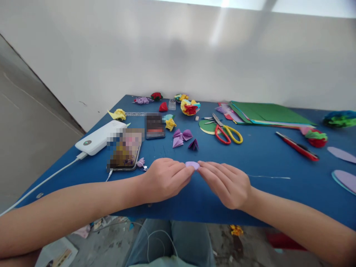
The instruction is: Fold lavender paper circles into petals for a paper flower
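Both hands meet near the front edge of the blue table (264, 163) over a small lilac paper piece (192, 165). My left hand (164, 180) has its fingers curled and pinches the piece's left side. My right hand (225, 181) presses its fingertips onto the right side, fingers held together. Just beyond the hands lie three folded purple paper pieces (182, 138).
Left of the hands lie a phone (125, 150), a second phone (154, 126) and a white power bank (100, 138) with a cable. Red-and-yellow scissors (228, 134), a red knife (297, 146), stacked coloured paper (267, 113), paper flowers (189, 106) and lilac cut-outs (345, 178) lie further back and right.
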`<state>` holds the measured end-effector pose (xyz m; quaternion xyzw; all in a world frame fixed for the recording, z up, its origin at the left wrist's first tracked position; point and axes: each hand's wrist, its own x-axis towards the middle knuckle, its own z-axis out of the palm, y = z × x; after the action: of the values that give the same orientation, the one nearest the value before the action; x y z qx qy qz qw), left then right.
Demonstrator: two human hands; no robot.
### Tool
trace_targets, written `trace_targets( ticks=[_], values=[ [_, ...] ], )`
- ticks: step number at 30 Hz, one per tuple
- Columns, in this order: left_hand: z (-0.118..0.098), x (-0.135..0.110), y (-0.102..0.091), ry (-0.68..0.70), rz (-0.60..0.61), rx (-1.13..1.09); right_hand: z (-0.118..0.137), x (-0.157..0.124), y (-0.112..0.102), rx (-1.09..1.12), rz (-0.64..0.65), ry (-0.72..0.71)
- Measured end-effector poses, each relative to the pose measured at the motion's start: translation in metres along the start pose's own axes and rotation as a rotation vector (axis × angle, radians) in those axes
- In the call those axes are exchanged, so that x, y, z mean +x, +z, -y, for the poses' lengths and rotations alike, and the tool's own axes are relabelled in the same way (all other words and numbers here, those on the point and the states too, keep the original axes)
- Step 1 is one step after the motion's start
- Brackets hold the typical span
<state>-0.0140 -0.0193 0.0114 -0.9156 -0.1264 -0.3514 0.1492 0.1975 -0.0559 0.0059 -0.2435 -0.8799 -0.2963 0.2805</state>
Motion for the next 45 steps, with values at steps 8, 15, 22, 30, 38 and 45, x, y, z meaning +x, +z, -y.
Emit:
trace_targets(
  ticks=[8,15,22,30,38,45],
  values=[
    [0.0005,-0.0025,0.0035,0.008,-0.013,-0.003,-0.0007,0.0016,-0.0027,-0.009,0.015,0.002],
    [0.0012,-0.0026,0.0038,0.016,-0.011,0.007,-0.0016,0.0032,-0.0055,-0.032,0.031,-0.027],
    [0.0008,-0.0035,0.0044,0.006,-0.015,0.001,-0.0014,0.0044,-0.0061,-0.043,0.024,-0.045],
    [-0.0005,-0.0021,0.0024,-0.006,0.0,0.013,-0.0005,0.0034,-0.0048,-0.102,0.026,-0.086],
    [0.0025,-0.0055,0.0051,0.048,0.028,0.101,0.0018,0.0015,-0.0018,-0.175,0.06,-0.123],
    [0.0037,-0.0011,-0.0002,0.201,0.082,0.25,0.0028,0.0002,-0.0018,-0.196,0.093,-0.15]
  ],
)
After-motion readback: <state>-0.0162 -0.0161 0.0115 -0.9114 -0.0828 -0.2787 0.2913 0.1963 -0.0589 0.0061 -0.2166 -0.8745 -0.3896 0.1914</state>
